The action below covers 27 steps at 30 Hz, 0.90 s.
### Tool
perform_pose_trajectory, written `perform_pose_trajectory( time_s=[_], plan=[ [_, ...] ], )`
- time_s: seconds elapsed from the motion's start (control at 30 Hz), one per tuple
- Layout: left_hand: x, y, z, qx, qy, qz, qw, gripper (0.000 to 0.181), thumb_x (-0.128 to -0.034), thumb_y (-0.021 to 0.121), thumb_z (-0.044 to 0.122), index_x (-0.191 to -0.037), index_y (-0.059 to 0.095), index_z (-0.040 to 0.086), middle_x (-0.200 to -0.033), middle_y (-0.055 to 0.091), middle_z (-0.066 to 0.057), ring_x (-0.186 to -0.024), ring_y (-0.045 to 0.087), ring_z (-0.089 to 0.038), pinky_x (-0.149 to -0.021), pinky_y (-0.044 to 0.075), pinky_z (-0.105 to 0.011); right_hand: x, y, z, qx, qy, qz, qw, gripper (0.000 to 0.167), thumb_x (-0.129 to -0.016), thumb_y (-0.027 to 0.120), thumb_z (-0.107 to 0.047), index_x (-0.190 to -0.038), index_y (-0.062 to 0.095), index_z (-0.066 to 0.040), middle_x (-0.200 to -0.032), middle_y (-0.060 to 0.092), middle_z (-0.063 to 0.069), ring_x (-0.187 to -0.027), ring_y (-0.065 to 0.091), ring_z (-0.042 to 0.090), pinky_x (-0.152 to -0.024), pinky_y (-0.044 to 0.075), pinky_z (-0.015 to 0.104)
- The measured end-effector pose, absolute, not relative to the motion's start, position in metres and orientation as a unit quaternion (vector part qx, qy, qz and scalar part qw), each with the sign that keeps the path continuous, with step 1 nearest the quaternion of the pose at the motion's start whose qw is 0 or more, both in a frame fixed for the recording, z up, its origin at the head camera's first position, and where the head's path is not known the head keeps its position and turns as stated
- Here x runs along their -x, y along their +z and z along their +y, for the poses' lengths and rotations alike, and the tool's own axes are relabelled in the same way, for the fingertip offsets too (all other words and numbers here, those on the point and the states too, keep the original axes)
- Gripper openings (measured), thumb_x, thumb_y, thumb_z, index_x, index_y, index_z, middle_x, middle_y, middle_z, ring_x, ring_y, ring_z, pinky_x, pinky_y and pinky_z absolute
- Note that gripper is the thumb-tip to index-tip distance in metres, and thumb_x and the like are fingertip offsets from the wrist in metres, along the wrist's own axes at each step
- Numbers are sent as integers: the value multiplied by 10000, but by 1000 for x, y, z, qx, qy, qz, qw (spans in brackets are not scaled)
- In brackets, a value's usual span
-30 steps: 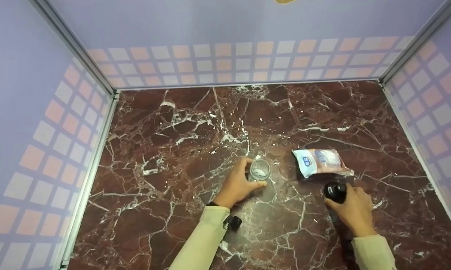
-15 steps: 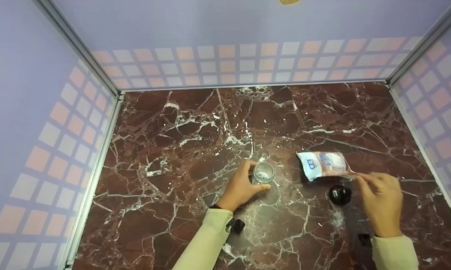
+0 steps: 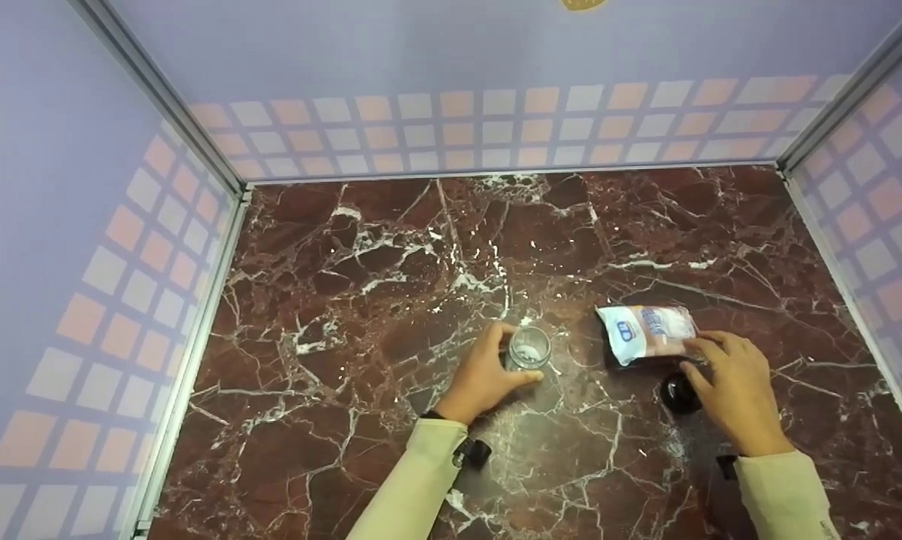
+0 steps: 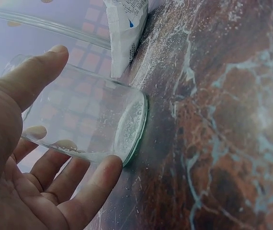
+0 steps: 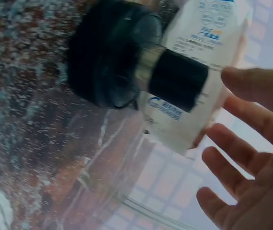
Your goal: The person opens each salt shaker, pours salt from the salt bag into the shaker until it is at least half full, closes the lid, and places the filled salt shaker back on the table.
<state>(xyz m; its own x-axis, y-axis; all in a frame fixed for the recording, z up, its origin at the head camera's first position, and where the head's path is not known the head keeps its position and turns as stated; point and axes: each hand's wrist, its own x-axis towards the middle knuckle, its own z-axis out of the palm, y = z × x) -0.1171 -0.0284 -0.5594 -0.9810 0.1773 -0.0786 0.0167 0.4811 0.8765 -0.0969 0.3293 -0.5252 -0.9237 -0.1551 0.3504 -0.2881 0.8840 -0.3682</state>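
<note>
My left hand (image 3: 488, 379) holds a clear glass jar (image 3: 530, 345) from its left side, thumb at the near side and fingers around the far side. In the left wrist view, white grains lie on the bottom of the jar (image 4: 79, 110), which stands on the table. My right hand (image 3: 743, 390) reaches over the right end of a white and orange printed bag (image 3: 649, 334), its fingers loosely spread. Just below the bag sits a black lid (image 3: 679, 395). The right wrist view shows the lid's black knob (image 5: 179, 79) between the camera and the bag, in front of the thumb.
White grains (image 5: 26, 139) are scattered over the dark red marbled table (image 3: 346, 450). Purple walls with pink and white squares (image 3: 458, 127) enclose the back and both sides. A black wrist camera (image 3: 477, 454) is strapped at the left wrist.
My right hand let go of the black lid after setting it down, pinched the bag's right corner, then moved left over the bag's end with fingers loosened. The left hand stays on the jar.
</note>
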Motion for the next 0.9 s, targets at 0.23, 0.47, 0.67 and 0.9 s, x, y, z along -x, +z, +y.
perform_pose_trajectory(
  time_s=[0.23,0.47,0.67,0.9],
  plan=[
    [118,-560,-28,-59,505,858,79,751,-718,943,350,-1308,533,133,-1276,631,-48,-1107,620,-156,-980,534,-349,103,-536,333,-97,231,-956,154,267,-852,813,-19,-1107,736,-12,-1139,637,250,-1086,547,523,-944,369,699],
    [118,-561,-29,-67,509,855,74,751,-723,940,355,-1305,528,119,-1269,631,-58,-1100,626,-157,-972,535,-338,108,-541,337,-89,246,-955,138,172,-869,789,-17,-1041,773,-25,-1075,688,213,-1055,580,493,-920,401,669],
    [118,-560,-30,-68,511,854,71,764,-723,939,364,-1312,522,114,-1272,628,-67,-1106,623,-156,-980,527,-332,112,-540,336,-97,244,-956,133,174,-860,797,-5,-1031,797,-32,-1028,726,176,-1011,622,467,-910,441,648],
    [119,-561,-29,-64,514,852,78,758,-718,942,355,-1310,525,130,-1270,631,-54,-1100,627,-150,-970,533,-311,112,-539,335,-73,252,-959,109,152,-899,757,-15,-1047,781,-41,-1099,706,198,-1068,600,478,-939,429,651]
  ],
)
